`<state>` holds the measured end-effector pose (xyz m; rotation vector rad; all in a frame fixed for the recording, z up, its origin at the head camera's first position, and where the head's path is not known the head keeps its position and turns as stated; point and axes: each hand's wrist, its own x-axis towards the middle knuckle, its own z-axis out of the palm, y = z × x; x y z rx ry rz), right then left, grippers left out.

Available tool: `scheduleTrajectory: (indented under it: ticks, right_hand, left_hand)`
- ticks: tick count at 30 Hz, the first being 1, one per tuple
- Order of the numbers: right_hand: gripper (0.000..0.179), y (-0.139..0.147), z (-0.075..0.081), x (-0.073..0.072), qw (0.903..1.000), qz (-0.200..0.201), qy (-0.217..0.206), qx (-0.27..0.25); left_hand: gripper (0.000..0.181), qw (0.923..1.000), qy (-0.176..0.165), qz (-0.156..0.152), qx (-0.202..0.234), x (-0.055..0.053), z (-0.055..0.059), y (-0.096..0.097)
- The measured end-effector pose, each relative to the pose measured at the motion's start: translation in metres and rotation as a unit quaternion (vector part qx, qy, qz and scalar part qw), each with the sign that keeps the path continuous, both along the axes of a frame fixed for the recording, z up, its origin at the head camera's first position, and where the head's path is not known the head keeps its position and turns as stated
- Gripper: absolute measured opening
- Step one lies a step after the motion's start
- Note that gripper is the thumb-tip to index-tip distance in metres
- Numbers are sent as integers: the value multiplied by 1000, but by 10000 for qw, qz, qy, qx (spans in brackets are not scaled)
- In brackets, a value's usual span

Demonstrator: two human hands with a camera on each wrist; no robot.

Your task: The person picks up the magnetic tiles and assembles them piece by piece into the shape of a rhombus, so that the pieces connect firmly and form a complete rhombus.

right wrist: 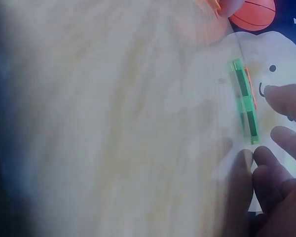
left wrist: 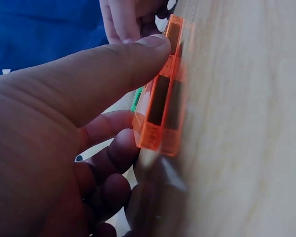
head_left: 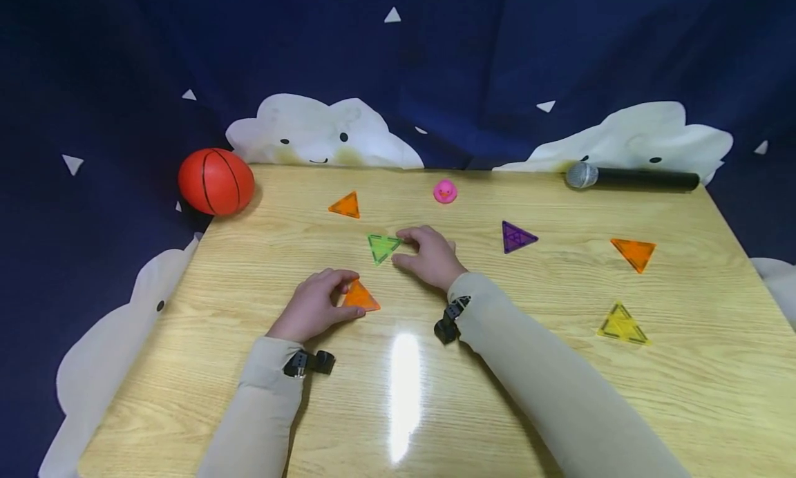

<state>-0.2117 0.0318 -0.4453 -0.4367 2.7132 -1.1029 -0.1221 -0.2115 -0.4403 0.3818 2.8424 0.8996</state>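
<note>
An orange triangular magnetic tile (head_left: pixel 361 297) is pinched by my left hand (head_left: pixel 313 304), thumb on one edge and fingertips at another. In the left wrist view the same orange tile (left wrist: pixel 158 101) lies close over the table, its reflection beside it. My right hand (head_left: pixel 432 258) reaches to a green triangular magnetic tile (head_left: pixel 383 248) lying flat on the table. Its thumb and index finger are spread near the tile's right corner. From the right wrist camera, a small gap shows between those fingers and the green tile (right wrist: pixel 247 102).
Farther back lie another orange triangle (head_left: pixel 346 205) and a pink duck toy (head_left: pixel 444 192). A red ball (head_left: pixel 216 182) sits at the back left. Rightward are a purple triangle (head_left: pixel 517 237), an orange triangle (head_left: pixel 635 253), a yellow triangle (head_left: pixel 624 324) and a microphone (head_left: pixel 640 179).
</note>
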Motion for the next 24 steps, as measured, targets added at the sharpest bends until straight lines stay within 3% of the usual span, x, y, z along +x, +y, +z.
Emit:
scheduleTrajectory:
  ticks: [9, 24]
  right_hand:
    - [42, -4, 2, -1, 9969, 330, 77, 708]
    - [26, 18, 8, 19, 9992, 89, -383, 97]
  left_hand:
    - [62, 10000, 46, -34, -26, 0, 0, 0]
    - [64, 9999, -151, 1, 37, 1, 0, -1]
